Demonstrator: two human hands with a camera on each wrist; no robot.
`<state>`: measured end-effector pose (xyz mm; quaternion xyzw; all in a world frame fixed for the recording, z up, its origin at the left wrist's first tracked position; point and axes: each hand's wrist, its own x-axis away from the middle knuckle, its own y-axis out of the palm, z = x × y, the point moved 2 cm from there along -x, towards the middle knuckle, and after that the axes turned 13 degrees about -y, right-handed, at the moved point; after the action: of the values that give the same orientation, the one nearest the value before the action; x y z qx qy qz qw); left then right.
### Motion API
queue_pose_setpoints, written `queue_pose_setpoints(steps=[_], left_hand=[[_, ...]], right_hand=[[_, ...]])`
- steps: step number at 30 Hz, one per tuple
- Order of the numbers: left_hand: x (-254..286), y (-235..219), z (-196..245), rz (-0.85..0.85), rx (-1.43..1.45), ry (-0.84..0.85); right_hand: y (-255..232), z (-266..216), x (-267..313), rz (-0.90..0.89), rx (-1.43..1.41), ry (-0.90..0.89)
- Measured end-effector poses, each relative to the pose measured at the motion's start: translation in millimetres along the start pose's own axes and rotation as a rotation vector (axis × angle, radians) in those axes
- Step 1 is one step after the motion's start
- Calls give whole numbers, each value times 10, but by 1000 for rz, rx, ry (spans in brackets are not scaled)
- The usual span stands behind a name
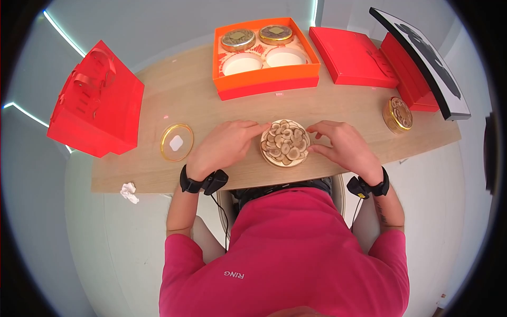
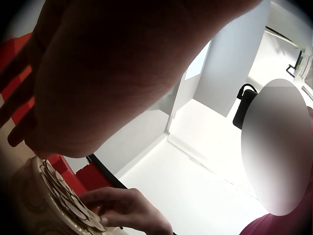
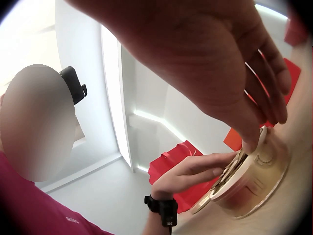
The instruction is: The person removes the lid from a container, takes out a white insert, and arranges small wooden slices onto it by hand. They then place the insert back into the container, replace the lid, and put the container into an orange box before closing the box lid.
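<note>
A round tub [image 1: 284, 162] stands in front of the person, its top heaped with thin, pale, brown-edged dried slices [image 1: 285, 141]. The left hand [image 1: 224, 146] lies on its left side, fingers stretched out and tips right at the rim. On the other side is the right hand [image 1: 346, 145], its fingers loosely bent and thumb apart from them, the tips close to the right rim. In the right wrist view, the right thumb [image 3: 250, 139] overlaps the edge of the slices, and gold markings show on the tub's wall [image 3: 259, 181]. A gold-rimmed clear lid [image 1: 177, 142] lies left of the left hand.
An orange and red gift box [image 1: 266, 84] at the back holds two gold-lidded tubs and two round hollows. A red box lid [image 1: 351, 58], a dark-framed picture [image 1: 422, 58] and another filled tub [image 1: 397, 115] are to the right. A red gift bag [image 1: 100, 105] stands left; crumpled tissue [image 1: 129, 193] lies beyond the edge.
</note>
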<state>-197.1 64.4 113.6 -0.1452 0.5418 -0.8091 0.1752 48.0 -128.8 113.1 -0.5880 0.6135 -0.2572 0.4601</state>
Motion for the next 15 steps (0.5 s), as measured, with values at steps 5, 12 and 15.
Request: queue_pose_setpoints(steps=[5, 12, 15], left_hand=[[39, -10, 26, 43, -14, 8], [101, -98, 141, 65, -103, -73], [93, -77, 161, 77, -91, -52]], right_hand=[[-67, -57, 3, -26, 15, 36], [-46, -3, 32, 40, 8, -34], [-91, -45, 19, 20, 7, -5]])
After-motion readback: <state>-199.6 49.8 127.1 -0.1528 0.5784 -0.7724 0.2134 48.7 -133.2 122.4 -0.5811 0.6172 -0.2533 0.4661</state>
